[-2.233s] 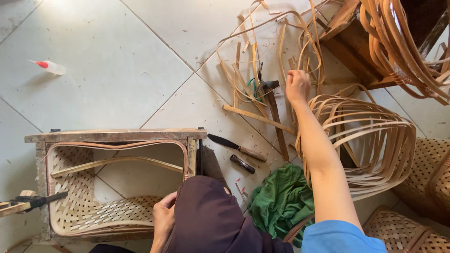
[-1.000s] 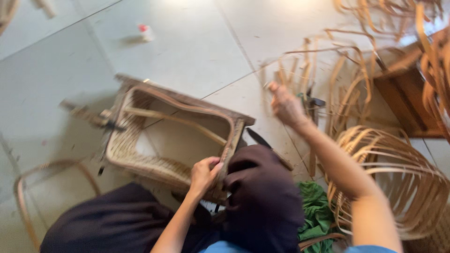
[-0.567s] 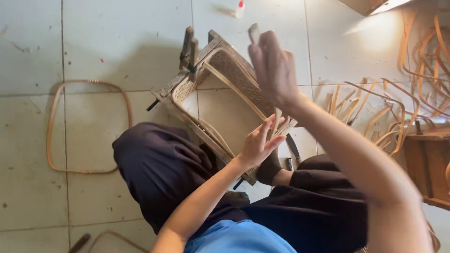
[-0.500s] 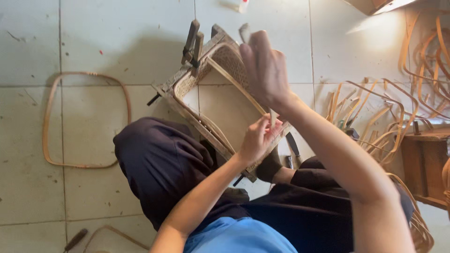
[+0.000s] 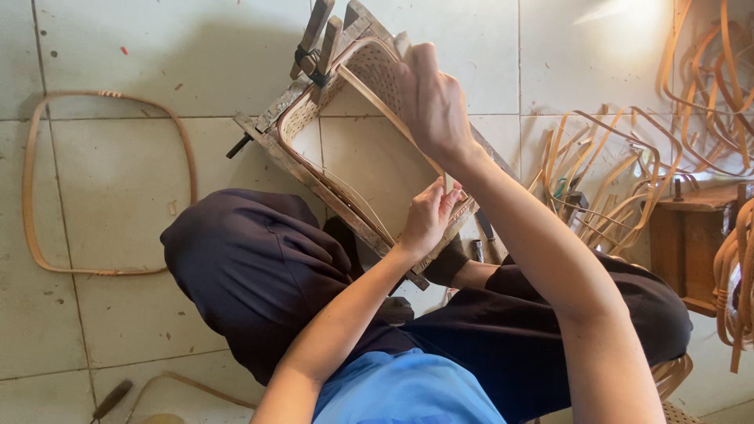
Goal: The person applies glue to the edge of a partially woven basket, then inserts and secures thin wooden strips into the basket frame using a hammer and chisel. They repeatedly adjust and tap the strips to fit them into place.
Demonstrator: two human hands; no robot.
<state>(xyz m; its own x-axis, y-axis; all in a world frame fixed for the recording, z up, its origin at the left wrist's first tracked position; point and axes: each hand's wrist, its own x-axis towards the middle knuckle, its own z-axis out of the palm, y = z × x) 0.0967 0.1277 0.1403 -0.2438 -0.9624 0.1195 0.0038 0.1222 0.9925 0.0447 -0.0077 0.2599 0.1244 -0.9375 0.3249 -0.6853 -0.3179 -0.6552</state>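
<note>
Hands worked a woven basket (image 5: pixel 369 149) clamped in a wooden frame (image 5: pixel 314 169) on the floor, right hand (image 5: pixel 432 102) gripping its far rim, left hand (image 5: pixel 428 216) pinching a strip (image 5: pixel 397 126) that could snap if overbent.

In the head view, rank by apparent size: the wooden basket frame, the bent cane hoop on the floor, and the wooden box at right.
1. Bent cane hoop and wooden basket frame: similar spans, and the frame sits nearer the camera, so unranked.
2. Wooden box: clearly smallest, though partly cut off by cane strips.
</note>
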